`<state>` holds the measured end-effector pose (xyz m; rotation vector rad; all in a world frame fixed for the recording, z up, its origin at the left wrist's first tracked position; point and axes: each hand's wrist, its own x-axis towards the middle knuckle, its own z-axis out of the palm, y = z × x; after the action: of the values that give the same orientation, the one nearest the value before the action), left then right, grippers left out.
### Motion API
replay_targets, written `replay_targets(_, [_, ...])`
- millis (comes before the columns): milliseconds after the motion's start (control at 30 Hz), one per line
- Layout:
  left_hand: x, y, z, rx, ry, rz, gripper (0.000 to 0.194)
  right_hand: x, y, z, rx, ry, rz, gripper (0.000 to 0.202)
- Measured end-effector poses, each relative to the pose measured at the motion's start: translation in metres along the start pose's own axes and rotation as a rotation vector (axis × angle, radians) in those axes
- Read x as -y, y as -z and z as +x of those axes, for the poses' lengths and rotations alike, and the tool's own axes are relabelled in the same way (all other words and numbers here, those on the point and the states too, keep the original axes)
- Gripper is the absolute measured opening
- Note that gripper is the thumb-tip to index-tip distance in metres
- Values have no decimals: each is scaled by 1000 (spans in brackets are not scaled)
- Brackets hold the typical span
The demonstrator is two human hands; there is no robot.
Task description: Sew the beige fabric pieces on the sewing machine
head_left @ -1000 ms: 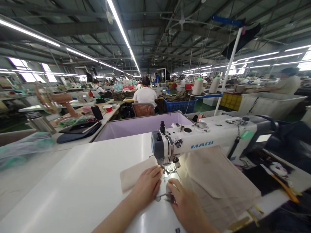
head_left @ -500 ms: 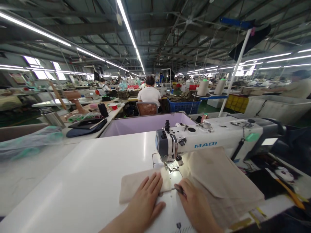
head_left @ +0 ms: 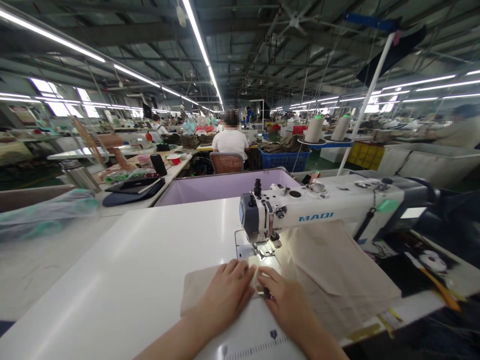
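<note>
A beige fabric piece (head_left: 195, 286) lies flat on the white table, its right end close to the presser foot of the sewing machine (head_left: 315, 207). My left hand (head_left: 230, 290) rests on this piece, fingers bent and pressed together at its right part. Close beside it, my right hand (head_left: 283, 295) is closed round a small dark tool (head_left: 265, 292), with its index fingertip at the fabric's edge. The fingertips of both hands nearly meet in front of the needle area. A larger beige cloth (head_left: 337, 265) spreads under the machine arm on the right.
A lilac bin (head_left: 225, 186) stands behind the table. On the left are a phone (head_left: 158, 164), a steel flask (head_left: 78, 175) and plastic-wrapped material (head_left: 48, 212). Thread cones (head_left: 314, 129) stand behind the machine. A person (head_left: 229, 140) sits ahead, back turned.
My left hand has moved right along the fabric and its fingers have bent. My right hand has moved up and left to the fabric's edge, still with the dark tool. The view has shifted slightly.
</note>
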<state>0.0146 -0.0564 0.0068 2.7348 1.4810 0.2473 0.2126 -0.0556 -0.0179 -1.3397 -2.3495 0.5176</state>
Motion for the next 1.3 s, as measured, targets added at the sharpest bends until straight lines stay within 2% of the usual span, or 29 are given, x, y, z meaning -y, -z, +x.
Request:
replay_targets(67, [2, -3, 6, -26, -25, 30, 33, 2, 2, 4, 22, -17, -19, 51])
replay_targets(300, [10, -22, 10, -107, -77, -21, 39, -3, 1, 11, -24, -8, 22, 50])
replay_targets(533, [11, -16, 16, -82, -89, -26, 41, -3, 1, 11, -30, -33, 52, 51])
replay_targets(700, [14, -23, 15, -136, -98, -37, 41, -3, 0, 10, -29, -29, 39, 53])
replay_targets(900, [16, -26, 13, -142, -107, -42, 45, -4, 0, 11, 8, -26, -20, 56])
replay_targets(1133, [16, -21, 17, -108, -109, -27, 45, -4, 0, 14, -1, -17, -18, 51])
replay_targets(1300, [9, -17, 12, -67, -134, -16, 39, -3, 3, 7, 17, -7, -7, 54])
